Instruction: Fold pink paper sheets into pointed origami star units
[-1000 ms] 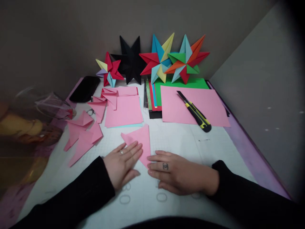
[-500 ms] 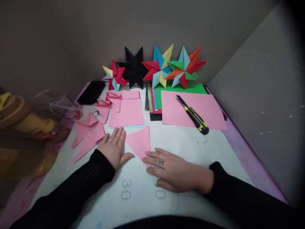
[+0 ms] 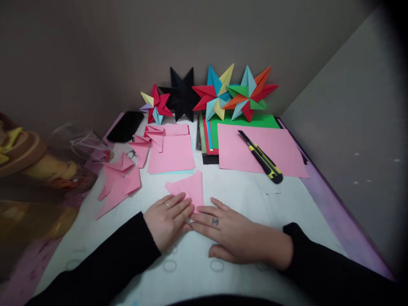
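Observation:
A folded piece of pink paper (image 3: 188, 187) lies on the white gridded sheet in front of me, its lower part covered by fingers. My left hand (image 3: 170, 216) rests flat over its lower left side, fingers stretched out together. At the bottom corner my right hand (image 3: 226, 231) lies palm down, fingers extended, with fingertips touching the paper's edge. Several folded pink pieces (image 3: 119, 187) lie to the left. Behind the paper sits a stack of pink squares (image 3: 172, 155), with a light blue sheet (image 3: 174, 171) showing beneath.
A black and yellow utility knife (image 3: 261, 157) lies on a large pink sheet (image 3: 229, 148), over stacked coloured paper (image 3: 251, 121). Folded paper stars, including a black one (image 3: 182, 93), lean against the wall. At back left is a black phone (image 3: 125, 126), near a clear plastic item (image 3: 86, 142).
My left hand has moved right and nearer to me, from beside the pink paper onto its lower part. The right hand stays almost in place. The view has shifted slightly.

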Demonstrator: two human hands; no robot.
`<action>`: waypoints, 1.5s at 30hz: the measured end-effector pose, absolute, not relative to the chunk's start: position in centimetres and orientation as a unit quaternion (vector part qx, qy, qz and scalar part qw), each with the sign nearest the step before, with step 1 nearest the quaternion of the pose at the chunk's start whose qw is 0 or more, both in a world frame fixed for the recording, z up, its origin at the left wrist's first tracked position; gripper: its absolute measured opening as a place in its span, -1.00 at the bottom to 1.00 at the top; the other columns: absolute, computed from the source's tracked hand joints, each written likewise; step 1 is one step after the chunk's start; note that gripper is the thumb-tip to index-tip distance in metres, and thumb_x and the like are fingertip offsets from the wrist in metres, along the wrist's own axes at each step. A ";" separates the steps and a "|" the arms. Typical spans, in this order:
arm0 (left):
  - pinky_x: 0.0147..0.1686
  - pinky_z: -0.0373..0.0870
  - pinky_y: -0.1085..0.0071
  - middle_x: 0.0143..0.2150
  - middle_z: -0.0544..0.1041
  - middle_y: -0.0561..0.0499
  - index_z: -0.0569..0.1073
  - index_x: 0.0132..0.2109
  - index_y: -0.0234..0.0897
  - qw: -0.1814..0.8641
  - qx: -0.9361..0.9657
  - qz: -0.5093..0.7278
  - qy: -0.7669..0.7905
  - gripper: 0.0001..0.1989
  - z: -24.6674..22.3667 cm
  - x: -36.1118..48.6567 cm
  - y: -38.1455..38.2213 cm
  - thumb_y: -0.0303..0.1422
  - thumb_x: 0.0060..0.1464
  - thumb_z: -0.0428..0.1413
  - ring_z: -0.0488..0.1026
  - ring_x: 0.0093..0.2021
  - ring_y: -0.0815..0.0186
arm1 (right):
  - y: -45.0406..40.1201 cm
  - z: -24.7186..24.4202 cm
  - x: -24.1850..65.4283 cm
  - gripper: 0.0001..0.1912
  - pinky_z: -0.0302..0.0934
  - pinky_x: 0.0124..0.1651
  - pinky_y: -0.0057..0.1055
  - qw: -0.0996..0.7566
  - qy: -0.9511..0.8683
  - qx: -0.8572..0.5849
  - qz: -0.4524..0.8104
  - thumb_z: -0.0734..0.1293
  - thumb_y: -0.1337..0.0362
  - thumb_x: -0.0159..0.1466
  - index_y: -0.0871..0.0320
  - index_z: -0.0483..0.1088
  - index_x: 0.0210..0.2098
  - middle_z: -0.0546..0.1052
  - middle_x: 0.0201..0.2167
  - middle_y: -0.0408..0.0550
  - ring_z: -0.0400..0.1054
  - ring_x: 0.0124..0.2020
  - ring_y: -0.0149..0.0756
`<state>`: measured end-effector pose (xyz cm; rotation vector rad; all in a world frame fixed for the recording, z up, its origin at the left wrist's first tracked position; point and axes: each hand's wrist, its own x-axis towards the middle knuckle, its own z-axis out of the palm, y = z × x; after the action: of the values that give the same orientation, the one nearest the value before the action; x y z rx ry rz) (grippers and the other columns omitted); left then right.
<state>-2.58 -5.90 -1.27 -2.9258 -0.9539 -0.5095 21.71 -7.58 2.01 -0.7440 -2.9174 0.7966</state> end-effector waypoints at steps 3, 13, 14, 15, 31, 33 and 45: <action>0.03 0.27 0.24 0.09 0.48 -0.06 0.41 0.10 -0.27 0.013 -0.946 -0.125 -0.300 -0.60 -1.7 -2.4 -6.1 -0.20 0.28 -0.14 0.28 0.18 0.18 | -7.6 2.0 21.7 -0.33 -0.34 0.30 0.09 0.016 -0.936 -0.240 0.259 0.25 0.12 0.28 0.17 -0.02 0.30 0.23 0.22 0.12 -0.07 0.29 -0.08; 0.09 0.13 0.17 0.16 0.42 -0.06 0.33 0.17 -0.23 0.021 -0.934 -0.060 -0.351 -0.50 -1.1 -1.9 -6.9 -0.06 0.23 -0.13 0.25 0.20 0.12 | -7.7 1.4 22.0 -0.46 -0.25 0.29 0.03 0.037 -0.947 -0.218 0.232 0.21 0.15 0.31 0.20 0.13 0.23 0.31 0.18 0.10 0.02 0.25 -0.13; 0.10 0.12 0.14 0.18 0.39 -0.08 0.31 0.19 -0.24 0.021 -0.930 -0.048 -0.364 -0.45 -1.0 -1.9 -7.0 -0.02 0.21 -0.12 0.24 0.21 0.09 | -7.7 1.3 22.0 -0.48 -0.24 0.29 0.02 0.039 -0.949 -0.214 0.228 0.20 0.16 0.32 0.20 0.14 0.23 0.33 0.17 0.09 0.05 0.24 -0.14; 0.11 0.11 0.11 0.20 0.37 -0.09 0.29 0.21 -0.26 0.021 -0.927 -0.036 -0.374 -0.41 -0.9 -1.8 -7.1 0.02 0.20 -0.13 0.22 0.22 0.06 | -7.8 1.3 22.0 -0.49 -0.23 0.29 0.01 0.040 -0.951 -0.210 0.224 0.19 0.16 0.33 0.20 0.14 0.22 0.34 0.16 0.08 0.07 0.23 -0.15; 0.10 0.11 -0.07 0.32 0.13 -0.24 0.29 0.19 0.08 -0.025 -0.935 -0.016 -0.354 -0.29 -0.2 -3.0 -7.2 0.22 -0.08 -0.02 0.02 0.30 -0.16 | -8.1 1.5 22.0 -0.62 -0.26 0.31 -0.08 0.049 -0.943 -0.222 0.244 0.16 0.19 0.36 0.15 0.25 0.13 0.43 0.07 -0.01 0.20 0.13 -0.22; 0.05 0.16 -0.10 0.29 0.20 -0.24 0.34 0.15 0.10 -0.013 -0.927 -0.017 -0.375 -0.38 0.0 -3.3 -6.8 0.17 -0.02 -0.02 0.10 0.28 -0.15 | -8.2 1.5 22.0 -0.62 -0.25 0.31 -0.09 0.058 -0.941 -0.226 0.247 0.17 0.19 0.36 0.14 0.25 0.14 0.42 0.08 -0.02 0.19 0.13 -0.23; 0.12 0.16 -0.03 0.25 0.24 -0.33 0.31 0.19 -0.51 0.025 -0.826 0.070 -0.559 -0.28 1.0 -3.3 -4.0 0.03 0.11 -0.01 0.16 0.25 -0.10 | -8.3 1.1 21.9 -0.63 -0.17 0.28 -0.16 0.096 -0.946 -0.217 0.222 0.22 0.19 0.32 0.16 0.28 0.09 0.47 0.02 -0.01 0.24 0.08 -0.22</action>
<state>-3.31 -4.00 0.96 -2.5543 -1.7274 0.2179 21.91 -8.28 1.05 -0.6426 -2.8032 0.6580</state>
